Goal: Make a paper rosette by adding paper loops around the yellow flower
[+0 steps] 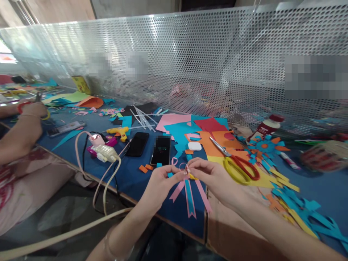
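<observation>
A small paper rosette with ribbon-like tails [190, 198] is held between my two hands over the table's front edge. Its tails are pink, and the middle one has a blue strip on it. My left hand [163, 181] pinches the top of the rosette from the left, fingers closed. From the right, my right hand [214, 177] pinches the same top part, thumb and fingertips together. White and yellow bits show between the fingertips, and a thin pink loop rises just above them. The fingertips partly hide the rosette's centre.
Scissors [240, 168] lie right of my hands on coloured paper [214, 139]. Two phones [137, 144], a white earbud case [195, 146] and a yellow glue gun [119, 132] lie beyond. Cables run from a power strip [104, 152]. A bottle [265, 127] stands right; another person's hand [34, 108] holds scissors.
</observation>
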The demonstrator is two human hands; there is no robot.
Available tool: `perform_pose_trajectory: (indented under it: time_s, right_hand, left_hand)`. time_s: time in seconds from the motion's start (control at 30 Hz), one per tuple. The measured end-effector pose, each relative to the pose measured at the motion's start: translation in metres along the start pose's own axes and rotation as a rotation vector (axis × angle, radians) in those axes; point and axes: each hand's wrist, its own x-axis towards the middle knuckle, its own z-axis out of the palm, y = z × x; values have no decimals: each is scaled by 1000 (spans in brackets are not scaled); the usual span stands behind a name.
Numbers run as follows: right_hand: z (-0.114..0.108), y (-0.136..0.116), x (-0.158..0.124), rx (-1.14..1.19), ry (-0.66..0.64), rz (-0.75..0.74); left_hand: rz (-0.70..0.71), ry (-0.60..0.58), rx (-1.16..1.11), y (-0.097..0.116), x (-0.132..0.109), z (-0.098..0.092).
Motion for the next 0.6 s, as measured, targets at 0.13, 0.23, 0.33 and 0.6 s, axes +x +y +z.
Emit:
perform_pose_trajectory:
  time_s: [0.13, 0.23, 0.33, 0.6]
  right_hand:
    - [0, 1, -2, 9, 4, -4]
    - [1, 2, -2, 20, 7, -18]
    - [1, 3, -3, 29, 6, -22]
    - [1, 2, -4, 25, 14, -64]
  left_hand:
    - [-7, -9, -6, 0, -1, 0]
    - [-13, -12, -15, 1, -1, 0]
    - [-9, -18, -11, 1, -2, 0]
    - [-44, -32, -21, 2, -2, 0]
